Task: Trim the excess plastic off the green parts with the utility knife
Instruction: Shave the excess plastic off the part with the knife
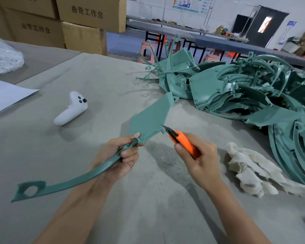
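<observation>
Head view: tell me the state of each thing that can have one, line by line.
Curved green plastic part: held up, gripped by the left hand.
Orange utility knife: held in the right hand, blade out, tip at the part's edge.
Heap of green plastic parts: piled loose, untouched.
White handheld controller: lying untouched.
Crumpled white cloth: lying beside the heap.

Bright even light, soft shadows, wide-angle edge distortion

Wht controller (71, 110), rags (250, 166) (poss. gloves), boxes (88, 13).
</observation>
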### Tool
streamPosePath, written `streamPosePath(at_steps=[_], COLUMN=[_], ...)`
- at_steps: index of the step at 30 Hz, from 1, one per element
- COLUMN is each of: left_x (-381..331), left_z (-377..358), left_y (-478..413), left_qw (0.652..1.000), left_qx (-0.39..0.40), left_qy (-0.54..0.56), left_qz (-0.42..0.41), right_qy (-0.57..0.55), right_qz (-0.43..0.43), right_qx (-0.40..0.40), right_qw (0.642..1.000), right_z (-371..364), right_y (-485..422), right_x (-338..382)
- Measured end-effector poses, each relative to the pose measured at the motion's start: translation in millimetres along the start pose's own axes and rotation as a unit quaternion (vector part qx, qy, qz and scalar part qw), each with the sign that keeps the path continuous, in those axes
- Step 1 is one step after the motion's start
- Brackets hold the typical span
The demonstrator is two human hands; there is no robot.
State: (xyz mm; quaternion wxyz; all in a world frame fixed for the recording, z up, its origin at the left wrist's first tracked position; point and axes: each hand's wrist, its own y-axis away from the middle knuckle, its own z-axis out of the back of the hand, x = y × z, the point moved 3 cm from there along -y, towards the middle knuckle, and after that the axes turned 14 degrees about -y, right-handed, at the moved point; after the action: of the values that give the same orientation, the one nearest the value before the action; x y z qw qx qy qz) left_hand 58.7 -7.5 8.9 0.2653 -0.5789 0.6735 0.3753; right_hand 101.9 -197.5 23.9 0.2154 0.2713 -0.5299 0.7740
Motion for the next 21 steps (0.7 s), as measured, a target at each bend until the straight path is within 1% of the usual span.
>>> streamPosePath(at_steps=[5, 7, 12, 14, 16, 18, 21], left_x=[2.7, 2.7, -1.5, -2.3, -1.2, 0.7, 1.1], left_z=[-1.8, -1.6, 3.5, 3.5, 2.4, 0.9, 1.6], left_y=[-1.1, -0.8, 0.2, -0.6, -1.2, -0.9, -1.6], left_qw=[0.999, 0.999, 1.0, 0.999, 0.999, 0.999, 0.999], left_qx=[0.018, 0.017, 0.01, 0.011, 0.015, 0.021, 0.018], left_qy=[-0.034, -0.029, -0.025, -0.031, -0.041, -0.047, -0.033], left_qz=[0.01, 0.008, -0.007, -0.007, -0.001, 0.0, -0.003], right_qy=[0.041, 0.042, -0.012, -0.022, 0.007, 0.038, 0.049], right_qz=[-0.014, -0.01, 0.003, 0.005, 0.002, -0.001, 0.007], right_qx=[-0.079, -0.071, 0.004, -0.012, -0.06, -0.089, -0.073], right_qw=[0.996, 0.997, 1.0, 1.0, 0.998, 0.995, 0.996], right_z=[6.3, 1.5, -4.3, 0.3, 4.1, 4.8, -2.9], right_y=[-8.0, -8.4, 1.4, -0.1, -5.7, -10.9, -8.5], right_x=[-4.0, -2.7, 1.9, 2.2, 1.8, 1.7, 3.9])
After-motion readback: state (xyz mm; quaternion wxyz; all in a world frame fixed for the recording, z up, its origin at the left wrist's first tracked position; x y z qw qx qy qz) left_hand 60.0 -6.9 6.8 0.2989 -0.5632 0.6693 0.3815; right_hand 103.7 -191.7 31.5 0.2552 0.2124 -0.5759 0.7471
